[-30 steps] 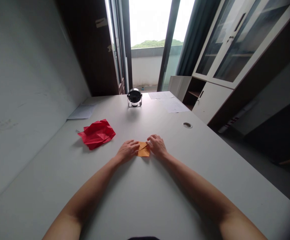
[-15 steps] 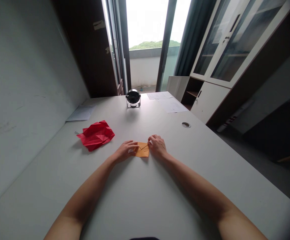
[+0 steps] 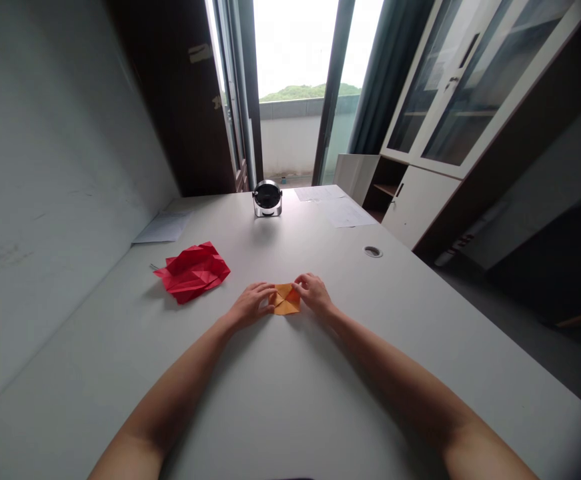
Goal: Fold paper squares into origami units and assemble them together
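Observation:
A small folded orange paper (image 3: 287, 299) lies on the white table (image 3: 290, 387) between my two hands. My left hand (image 3: 250, 305) rests on the table with its fingertips pressed on the paper's left edge. My right hand (image 3: 313, 293) has its fingers curled and pinches the paper's upper right corner. Fold creases show on the paper's top face.
A crumpled red folded paper (image 3: 193, 271) lies to the left. A small black desk fan (image 3: 267, 197) stands at the far end, with white sheets (image 3: 163, 227) and more sheets (image 3: 343, 211) beside it. A cable hole (image 3: 373, 251) sits right. A wall runs along the left.
My right hand has folded part of the orange paper inward, so more creased facets show on its top. Both hands stay at the paper.

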Demonstrator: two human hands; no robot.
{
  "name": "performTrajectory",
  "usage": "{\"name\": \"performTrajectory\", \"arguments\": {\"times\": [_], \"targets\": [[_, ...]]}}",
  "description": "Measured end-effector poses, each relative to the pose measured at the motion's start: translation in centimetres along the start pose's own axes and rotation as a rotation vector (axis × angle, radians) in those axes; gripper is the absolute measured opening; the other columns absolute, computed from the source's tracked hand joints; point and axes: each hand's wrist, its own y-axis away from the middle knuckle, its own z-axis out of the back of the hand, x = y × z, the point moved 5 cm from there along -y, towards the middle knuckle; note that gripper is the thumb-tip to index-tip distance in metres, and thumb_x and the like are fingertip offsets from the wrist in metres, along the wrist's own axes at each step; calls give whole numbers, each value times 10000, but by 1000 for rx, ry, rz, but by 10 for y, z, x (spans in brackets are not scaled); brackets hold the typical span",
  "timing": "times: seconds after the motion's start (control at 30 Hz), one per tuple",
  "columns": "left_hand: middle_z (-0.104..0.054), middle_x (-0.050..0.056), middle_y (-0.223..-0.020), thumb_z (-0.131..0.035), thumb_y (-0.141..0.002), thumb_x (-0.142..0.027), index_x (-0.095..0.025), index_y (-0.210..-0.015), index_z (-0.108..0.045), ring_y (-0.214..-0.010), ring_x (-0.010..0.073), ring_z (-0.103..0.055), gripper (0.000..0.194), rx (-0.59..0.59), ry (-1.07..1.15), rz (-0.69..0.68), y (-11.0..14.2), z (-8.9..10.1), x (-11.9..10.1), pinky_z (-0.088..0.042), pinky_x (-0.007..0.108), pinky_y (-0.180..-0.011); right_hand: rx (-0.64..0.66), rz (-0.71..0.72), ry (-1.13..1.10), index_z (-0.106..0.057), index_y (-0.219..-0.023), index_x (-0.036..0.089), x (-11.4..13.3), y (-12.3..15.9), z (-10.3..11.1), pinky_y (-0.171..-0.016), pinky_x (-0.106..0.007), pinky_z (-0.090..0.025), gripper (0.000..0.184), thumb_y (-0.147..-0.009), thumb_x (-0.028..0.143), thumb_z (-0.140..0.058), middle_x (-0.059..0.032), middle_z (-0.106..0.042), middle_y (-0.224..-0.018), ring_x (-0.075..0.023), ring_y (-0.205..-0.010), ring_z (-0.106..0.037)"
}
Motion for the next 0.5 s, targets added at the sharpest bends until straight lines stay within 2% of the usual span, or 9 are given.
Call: {"name": "performTrajectory", "arguments": {"times": [0.13,0.27,0.4,0.5], "targets": [[-529,71,-1470,-672,-890,-335,-284,-1245,-637,-1345,269,-483,360,-47,-3,-2,0,5,-6,-400,480,-1134,40,-18,-307,-666,-834,207,-3,0,-2,-648,-269,-430,252,-867,434,-560,0,-646,-760,-164,-700,-562],[-566,67,-1416,-643,-899,-285,-261,-1055,-674,-1298,259,-516,160,-114,65,14,0,10,-14,-448,461,-1080,74,8,-568,-647,-868,205,6,6,-6,-615,-264,-447,291,-849,489,-588,4,-629,-730,-160,-672,-551],[-694,63,-1114,-620,-887,-220,-228,-911,-639,-1058,225,-624,32,-178,157,58,0,9,-15,-515,391,-931,106,49,-680,-648,-874,202,18,10,-10,-642,-274,-465,291,-853,492,-626,1,-628,-745,-157,-682,-554],[-692,20,-913,-597,-880,-192,-233,-983,-625,-843,182,-635,115,-228,201,143,1,6,-10,-523,334,-805,101,102,-705,-659,-875,204,25,11,-9,-682,-288,-477,284,-869,486,-632,-7,-642,-771,-165,-714,-576]]}}
